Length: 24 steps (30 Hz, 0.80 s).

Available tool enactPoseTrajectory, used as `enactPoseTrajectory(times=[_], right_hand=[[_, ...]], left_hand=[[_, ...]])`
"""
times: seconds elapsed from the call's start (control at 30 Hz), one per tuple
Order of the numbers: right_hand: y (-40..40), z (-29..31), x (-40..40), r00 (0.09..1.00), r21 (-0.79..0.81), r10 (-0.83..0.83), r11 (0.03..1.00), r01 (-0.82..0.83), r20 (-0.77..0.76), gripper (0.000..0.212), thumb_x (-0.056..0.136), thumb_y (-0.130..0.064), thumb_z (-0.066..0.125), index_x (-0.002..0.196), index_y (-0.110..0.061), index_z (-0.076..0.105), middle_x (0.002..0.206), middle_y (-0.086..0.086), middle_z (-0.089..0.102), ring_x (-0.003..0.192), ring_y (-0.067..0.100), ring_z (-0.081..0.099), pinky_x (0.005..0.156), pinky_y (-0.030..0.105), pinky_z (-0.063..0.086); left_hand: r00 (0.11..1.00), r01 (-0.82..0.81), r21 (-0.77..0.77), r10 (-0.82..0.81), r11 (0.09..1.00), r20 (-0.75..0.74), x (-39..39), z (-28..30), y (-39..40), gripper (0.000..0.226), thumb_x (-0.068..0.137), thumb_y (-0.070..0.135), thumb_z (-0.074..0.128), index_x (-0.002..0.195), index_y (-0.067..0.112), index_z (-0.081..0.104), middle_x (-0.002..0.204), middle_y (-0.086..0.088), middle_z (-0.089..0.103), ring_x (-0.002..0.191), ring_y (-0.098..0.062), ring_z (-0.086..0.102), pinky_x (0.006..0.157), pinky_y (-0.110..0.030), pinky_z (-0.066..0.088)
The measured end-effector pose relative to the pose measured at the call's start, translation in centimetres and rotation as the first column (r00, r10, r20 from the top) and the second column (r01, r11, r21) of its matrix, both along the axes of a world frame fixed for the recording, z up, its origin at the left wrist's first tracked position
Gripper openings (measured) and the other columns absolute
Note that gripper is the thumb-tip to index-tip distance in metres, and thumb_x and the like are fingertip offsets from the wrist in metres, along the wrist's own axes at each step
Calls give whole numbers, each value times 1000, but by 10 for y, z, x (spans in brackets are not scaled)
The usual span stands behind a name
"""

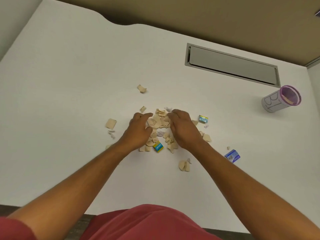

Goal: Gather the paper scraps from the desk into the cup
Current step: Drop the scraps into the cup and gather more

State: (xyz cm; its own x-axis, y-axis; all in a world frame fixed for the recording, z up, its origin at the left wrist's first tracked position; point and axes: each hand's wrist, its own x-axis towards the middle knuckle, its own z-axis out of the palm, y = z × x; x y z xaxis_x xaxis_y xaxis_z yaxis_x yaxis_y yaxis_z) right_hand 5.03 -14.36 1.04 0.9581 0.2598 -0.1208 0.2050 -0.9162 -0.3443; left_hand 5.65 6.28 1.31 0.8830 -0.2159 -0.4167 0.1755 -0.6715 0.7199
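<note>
Tan paper scraps (pixel 160 118) are lying heaped mid-bench, well apart from the cup (pixel 281 98), looking light, soft and easily scattered, so the left hand (pixel 138 130) and right hand (pixel 184 129), fingers curled loosely around the heap, are probably best scooping from its outer edges.

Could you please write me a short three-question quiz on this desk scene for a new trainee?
1. True or false: the cup stands among the paper scraps between the two hands.
2. Which small box lies nearest the person's body? A) yellow and blue box B) teal box C) blue and white box
3. Fill in: the left hand and right hand sit on either side of the main ____ of scraps.

Key
1. False: it stands apart at the far right of the desk.
2. C.
3. Pile.
</note>
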Motion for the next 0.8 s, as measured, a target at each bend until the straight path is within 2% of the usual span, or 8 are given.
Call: enactPoseTrajectory(times=[0.07,0.13,0.27,0.37,0.47,0.57,0.7,0.8], right_hand=[[-3,7,-1,999,56,-32,998,34,-35,39,103,-7,48,142,-5,54,145,15,53,133,36,48,109,40,43],[-14,13,-3,986,110,-140,983,149,-89,49,101,-22,58,148,-13,47,151,8,47,137,31,43,109,37,38],[-25,18,-7,929,40,-251,962,271,-272,105,71,-45,89,157,-27,31,157,0,33,142,29,30,105,41,42],[-15,11,-4,915,-23,-246,967,252,-319,119,66,-43,93,160,-32,22,157,2,26,140,31,28,103,42,45],[0,5,5,936,-24,-224,974,226,-272,110,69,-36,92,159,-34,28,151,5,31,131,33,37,96,38,47],[10,1,7,954,18,-195,979,204,-228,87,74,-22,88,150,-31,47,140,8,41,120,35,44,88,33,42],[20,1,1,974,59,-187,979,195,-128,31,88,-12,69,118,-19,72,119,11,55,103,31,51,83,36,47],[21,2,-3,981,70,-172,981,178,-85,22,87,-5,64,103,-13,76,99,10,63,94,29,58,77,38,47]], left_hand=[[999,-17,-57,20,998,46,0,0,6,53,100,11,59,151,24,50,145,-5,46,121,-26,57,104,-39,49],[990,-32,-3,33,999,135,2,-3,18,56,95,16,69,148,25,54,143,-1,48,117,-23,57,102,-40,50],[990,65,200,-88,978,107,9,-4,30,94,79,46,85,159,37,36,159,8,32,142,-28,32,103,-41,44],[970,219,263,-240,940,50,17,-2,10,111,73,50,88,163,40,25,170,8,16,149,-30,22,109,-44,43],[948,282,310,-313,908,55,23,-4,-15,99,74,42,86,160,35,35,168,6,25,150,-31,23,107,-43,46],[945,226,284,-280,932,166,25,-8,-30,59,85,39,76,141,30,60,147,1,47,137,-32,38,89,-35,47],[942,177,231,-232,957,243,28,-12,-34,27,91,38,71,115,26,76,120,1,60,107,-22,47,81,-32,46],[934,181,241,-243,954,261,27,-12,-36,8,89,25,72,90,18,76,99,1,63,97,-24,58,71,-31,40]])
